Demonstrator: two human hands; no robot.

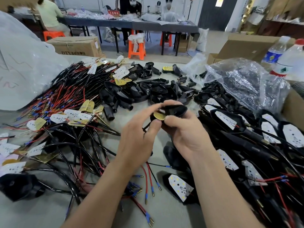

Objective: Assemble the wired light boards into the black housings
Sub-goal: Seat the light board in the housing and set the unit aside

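Eyes up to the long grey table (131, 24) across the back, that's our marker. Just in front of it stands an orange plastic stool (136, 48), bright on the pale floor (154, 48), with more orange stools tucked at the table's edge. Forward and left of the table sits a brown cardboard box (77, 46). Right of the table there's a dark door (213, 14), a small glowing pane (221, 1) at its top, and a white wall (233, 17) beside it. The light is flat and even throughout.

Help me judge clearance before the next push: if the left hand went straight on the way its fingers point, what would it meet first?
The black housing with its light board, gripped by the right hand; the left hand's blurred fingertips seem to touch it, though depth is unclear.
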